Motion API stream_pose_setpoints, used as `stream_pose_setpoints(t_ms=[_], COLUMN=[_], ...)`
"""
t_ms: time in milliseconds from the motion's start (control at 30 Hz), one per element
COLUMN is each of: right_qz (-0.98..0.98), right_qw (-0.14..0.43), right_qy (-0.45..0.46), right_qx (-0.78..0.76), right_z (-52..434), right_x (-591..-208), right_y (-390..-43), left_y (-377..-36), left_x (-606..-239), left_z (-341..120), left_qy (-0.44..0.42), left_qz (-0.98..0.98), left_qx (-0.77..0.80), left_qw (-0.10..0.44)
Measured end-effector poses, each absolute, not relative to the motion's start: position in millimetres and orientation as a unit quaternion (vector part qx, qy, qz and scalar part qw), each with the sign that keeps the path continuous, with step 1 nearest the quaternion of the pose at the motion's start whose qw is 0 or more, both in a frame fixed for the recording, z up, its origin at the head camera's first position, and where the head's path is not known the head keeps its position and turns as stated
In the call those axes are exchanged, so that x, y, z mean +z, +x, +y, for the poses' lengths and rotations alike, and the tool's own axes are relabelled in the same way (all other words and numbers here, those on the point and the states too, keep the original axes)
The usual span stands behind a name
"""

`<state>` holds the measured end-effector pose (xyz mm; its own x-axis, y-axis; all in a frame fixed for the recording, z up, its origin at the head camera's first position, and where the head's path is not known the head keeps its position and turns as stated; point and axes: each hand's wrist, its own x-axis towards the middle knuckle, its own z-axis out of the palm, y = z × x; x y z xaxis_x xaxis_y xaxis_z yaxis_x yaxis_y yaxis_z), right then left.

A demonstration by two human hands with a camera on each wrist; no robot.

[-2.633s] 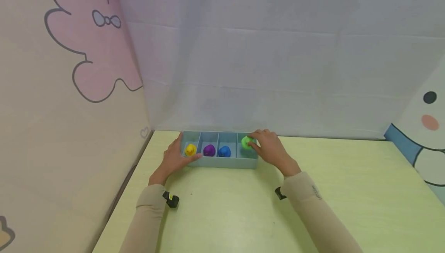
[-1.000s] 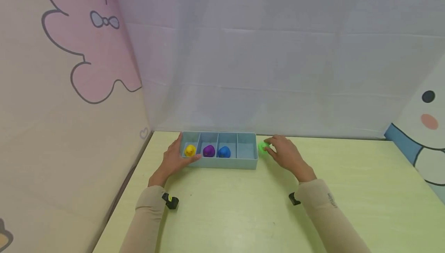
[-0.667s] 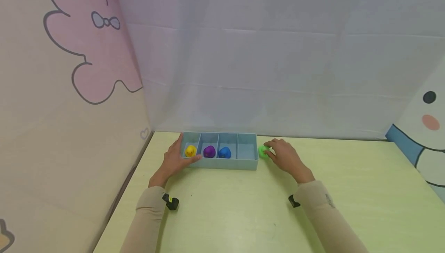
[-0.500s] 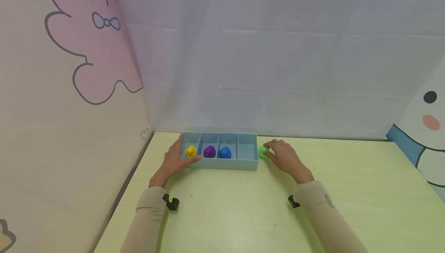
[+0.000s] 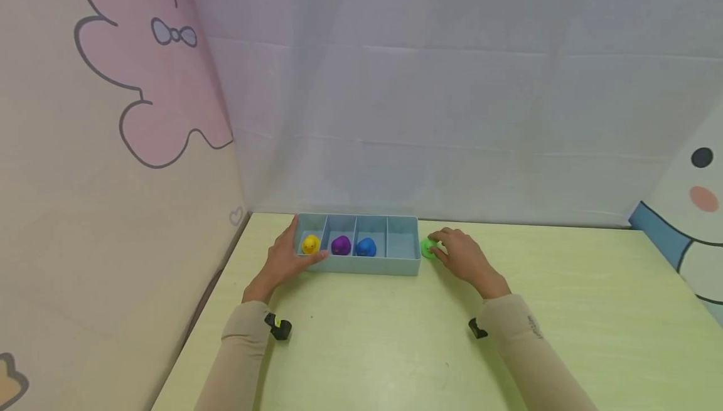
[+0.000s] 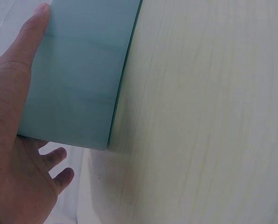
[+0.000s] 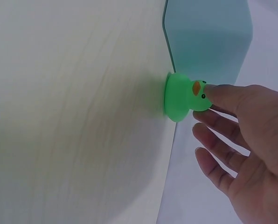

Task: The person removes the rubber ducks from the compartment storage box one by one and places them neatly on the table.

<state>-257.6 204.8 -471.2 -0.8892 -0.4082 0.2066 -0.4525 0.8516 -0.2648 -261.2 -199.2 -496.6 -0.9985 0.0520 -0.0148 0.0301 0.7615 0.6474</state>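
In the head view a pale blue divided box (image 5: 361,265) lies lengthwise near the back of the table. My left hand (image 5: 280,259) rests around its left front corner, fingers along the end and thumb along the front wall. The left wrist view shows that thumb (image 6: 22,51) straight against the wall. From left to right, the compartments hold a yellow duck (image 5: 310,245), a purple duck (image 5: 341,246) and a blue duck (image 5: 366,247); the rightmost is bare. Beside the box's right end, my right hand (image 5: 463,257) pinches a green rubber duck (image 7: 177,98) by its head, its base against the table.
The pale wooden table (image 5: 361,348) meets a white cloth backdrop (image 5: 429,116) just behind the box. On the left hangs a cloth wall (image 5: 141,223) with a pink bear print. Black camera mounts (image 5: 279,328) sit at both wrists.
The green duck was in the box's rightmost compartment; my right hand has lifted it out and moved it right, down to the table beside the box. My left hand has stayed put.
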Motion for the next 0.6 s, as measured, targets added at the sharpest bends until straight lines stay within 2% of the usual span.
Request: stream_pose_setpoints(t_ms=[600], right_qz=[-0.958], right_qw=[0.086], right_qy=[0.214], right_qx=[0.172], right_z=[206.6], right_x=[-465.2], right_y=[-258.0], left_y=[-262.8], left_x=[-497.8], left_z=[-200.2], left_qy=[0.015], left_qz=[0.941], left_qx=[0.337], left_qw=[0.024])
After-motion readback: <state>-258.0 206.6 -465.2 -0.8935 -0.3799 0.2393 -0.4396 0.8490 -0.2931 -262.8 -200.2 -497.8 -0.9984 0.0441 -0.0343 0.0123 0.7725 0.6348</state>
